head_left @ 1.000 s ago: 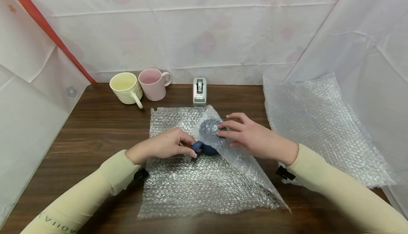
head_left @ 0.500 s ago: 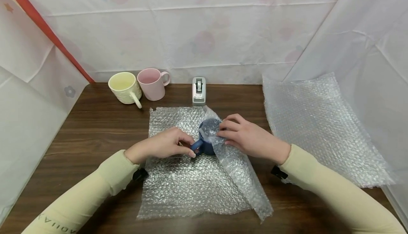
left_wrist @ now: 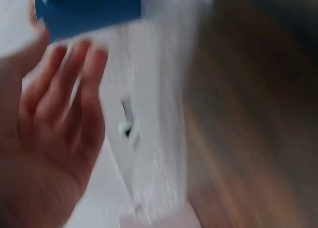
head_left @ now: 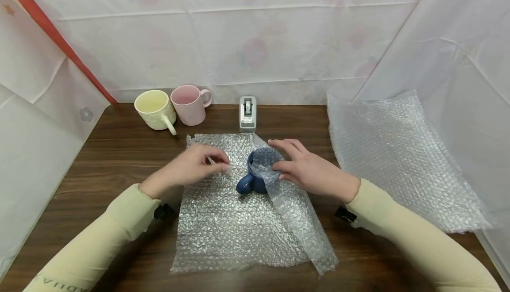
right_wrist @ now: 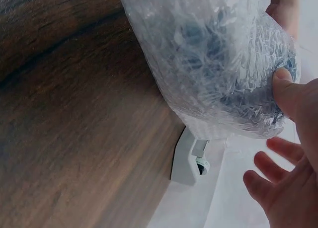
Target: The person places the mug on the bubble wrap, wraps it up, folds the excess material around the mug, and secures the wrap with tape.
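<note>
A dark blue mug (head_left: 259, 186) stands on a sheet of bubble wrap (head_left: 235, 230), its handle toward the person's lower left. From the right, one side of the sheet is folded up over the mug and covers part of its mouth. My right hand (head_left: 308, 170) holds that fold down: in the right wrist view its thumb (right_wrist: 285, 86) presses the wrap against the mug, the other fingers spread away from it. To the left of the mug, my left hand (head_left: 193, 166) hovers over the sheet with relaxed fingers and nothing in them; it is blurred in the left wrist view.
A cream mug (head_left: 155, 113) and a pink mug (head_left: 191, 108) stand at the back left of the wooden table (head_left: 107, 159). Behind the sheet is a grey tape dispenser (head_left: 248, 115). More bubble wrap (head_left: 398, 159) lies at the right, by the white cloth wall.
My left hand has let go of the blue mug's handle and moved back left. My right hand has drawn the wrap's fold closer round the mug; its lower corner has shifted left.
</note>
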The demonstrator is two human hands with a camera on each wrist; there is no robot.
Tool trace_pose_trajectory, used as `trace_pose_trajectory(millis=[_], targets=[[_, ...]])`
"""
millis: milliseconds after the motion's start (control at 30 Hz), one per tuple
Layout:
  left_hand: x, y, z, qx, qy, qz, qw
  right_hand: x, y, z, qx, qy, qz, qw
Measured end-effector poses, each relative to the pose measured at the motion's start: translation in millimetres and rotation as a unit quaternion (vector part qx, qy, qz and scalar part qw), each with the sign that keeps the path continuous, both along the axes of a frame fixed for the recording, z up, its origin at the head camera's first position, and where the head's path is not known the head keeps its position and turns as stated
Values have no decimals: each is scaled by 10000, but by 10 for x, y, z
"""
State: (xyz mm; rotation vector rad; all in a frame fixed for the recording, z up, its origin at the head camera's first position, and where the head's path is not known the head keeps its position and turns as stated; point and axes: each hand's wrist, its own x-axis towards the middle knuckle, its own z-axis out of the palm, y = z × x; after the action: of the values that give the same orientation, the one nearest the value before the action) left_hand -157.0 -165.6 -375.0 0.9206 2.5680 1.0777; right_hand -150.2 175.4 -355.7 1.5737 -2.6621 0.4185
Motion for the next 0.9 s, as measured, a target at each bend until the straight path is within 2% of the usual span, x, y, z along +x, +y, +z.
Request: trace_pose_trajectory(millis=[67, 167, 233, 333, 400, 467, 600, 667, 733, 800, 900], targets=[[-46, -107, 12, -165, 437, 843, 9953, -11, 4, -12, -47, -182, 8, 9998], [-89, -265, 5, -441, 730, 1960, 9769, -31, 9, -26, -55, -451, 0, 9990], [-98, -348, -20, -587, 809, 2426, 9650, -43, 9, -30, -31, -579, 6, 9983], [-94, -430, -63, -814, 726, 2790, 9541, -62, 10, -32, -5, -694, 23, 9976], [-91, -464, -83, -942, 469, 2898, 9513, -73, 8, -31, -26, -706, 62, 9975], [-108, -499, -112, -1036, 42, 2924, 9507, -87, 5, -34, -41, -679, 97, 9976], [-175, -559, -186, -765, -930, 2748, 9539, -101, 5, -32, -18, -694, 83, 9976], [-208, -578, -217, -348, -1368, 2582, 9557, -102, 5, -28, 13, -726, 60, 9973], [-232, -590, -234, 302, -1797, 2406, 9534, -103, 3, -24, 25, -755, 57, 9971], [-245, -586, -229, 1064, -2216, 2251, 9428, -103, 1, -22, 37, -757, 54, 9971], [-241, -553, -183, 2000, -2641, 2039, 9212, -106, -1, -27, 29, -742, 71, 9972]])
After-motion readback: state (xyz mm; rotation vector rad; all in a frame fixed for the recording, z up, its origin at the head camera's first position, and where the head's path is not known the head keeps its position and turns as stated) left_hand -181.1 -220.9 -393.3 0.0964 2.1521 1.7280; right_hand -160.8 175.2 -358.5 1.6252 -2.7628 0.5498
